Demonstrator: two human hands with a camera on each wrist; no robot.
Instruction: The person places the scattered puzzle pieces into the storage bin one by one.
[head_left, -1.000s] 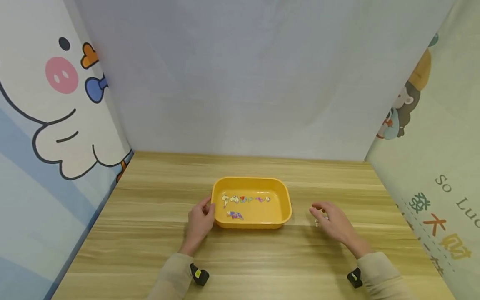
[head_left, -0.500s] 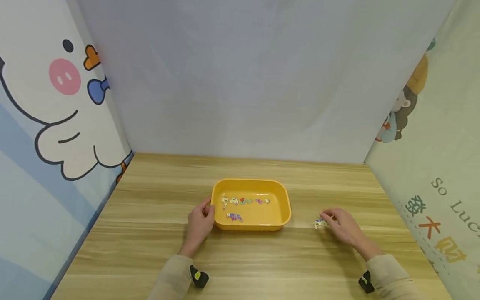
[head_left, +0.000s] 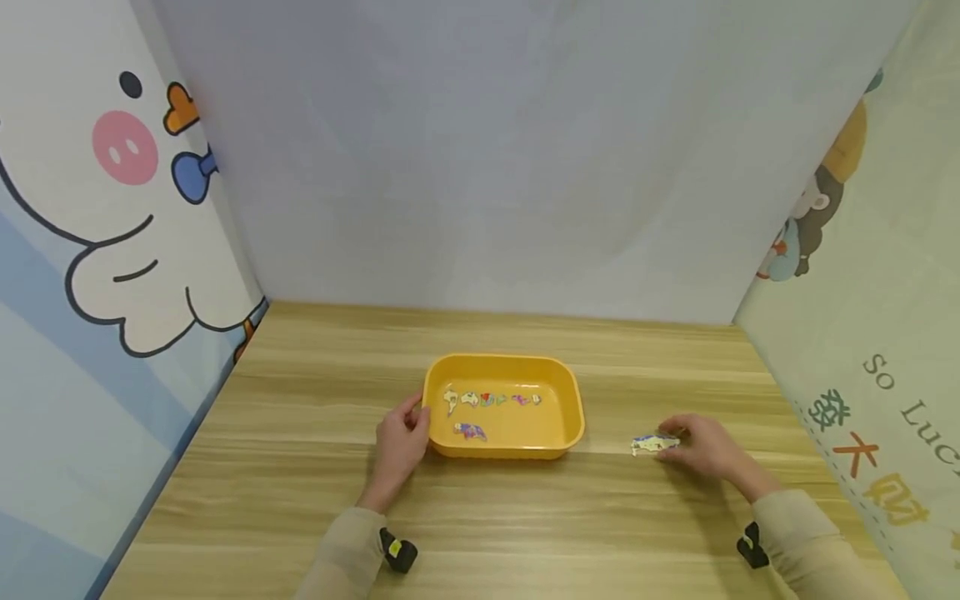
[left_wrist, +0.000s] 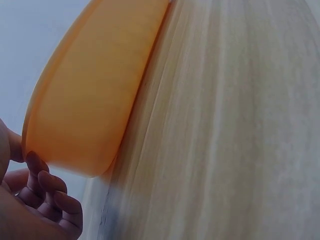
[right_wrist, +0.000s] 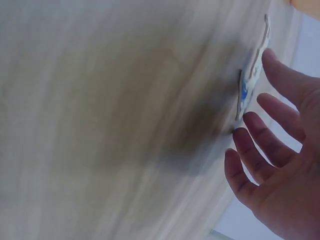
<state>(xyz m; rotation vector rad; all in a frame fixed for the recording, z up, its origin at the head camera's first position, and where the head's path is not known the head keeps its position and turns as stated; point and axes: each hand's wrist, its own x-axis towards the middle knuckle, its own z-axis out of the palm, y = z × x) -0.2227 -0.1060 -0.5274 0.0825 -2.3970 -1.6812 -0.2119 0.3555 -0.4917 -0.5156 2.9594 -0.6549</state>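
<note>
In the head view my left hand (head_left: 402,446) grips the left end of a yellow plastic tray (head_left: 495,452). The left wrist view has the thumb over the rim and curled fingers against the outer wall (left_wrist: 85,110). Inside the tray lie several small, flat, irregular cut-out pieces; a purple-and-blue cut-out piece (head_left: 471,431) is nearest the front. To the right of the tray, a long cream-and-blue cut-out piece (head_left: 655,443) lies on the table. My right hand (head_left: 701,447) is at its right end, thumb and forefinger spread about it. In the right wrist view the fingers (right_wrist: 267,142) are loosely bent and spread.
The wood-grain table (head_left: 525,533) reaches to a pale grey cloth backdrop (head_left: 480,167). Printed cloths stand at the left (head_left: 150,275) and right (head_left: 862,333) sides. Each wrist wears a small black camera.
My right hand has moved to the right along the cream-and-blue piece, uncovering more of it. The piece's left end stays about where it was. The left hand and tray have not moved.
</note>
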